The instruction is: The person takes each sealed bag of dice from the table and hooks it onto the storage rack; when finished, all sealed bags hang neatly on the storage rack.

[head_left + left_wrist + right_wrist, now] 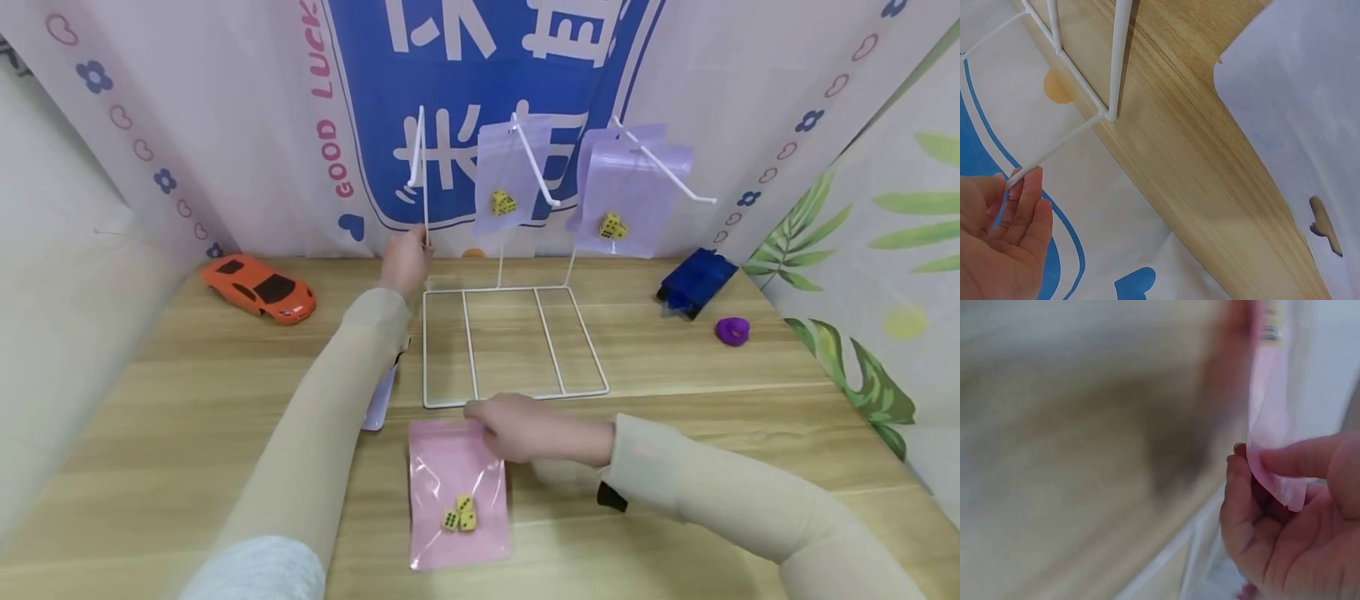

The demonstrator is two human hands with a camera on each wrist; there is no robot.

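Note:
My left hand [405, 265] holds the left upright of a white wire display rack [426, 350], its fingertips and thumb around the thin rod [1054, 149] in the left wrist view. A pink zip bag [442, 458] with three yellow dice [463, 512] lies in front of the rack. The thumb and fingers of my right hand [517, 427] pinch its top edge, also seen in the right wrist view. Lavender bags with yellow dice hang on the rack's middle hook [534, 162] and right hook [667, 167]. The left hook [417, 150] carries no bag.
Partly hidden by my left forearm, a lavender bag [380, 402] lies on the wooden table [225, 400]. An orange toy car [262, 287] stands at the back left. Toward the back right are a blue toy vehicle [697, 281] and a small purple object [732, 331]. A printed curtain [262, 125] hangs behind.

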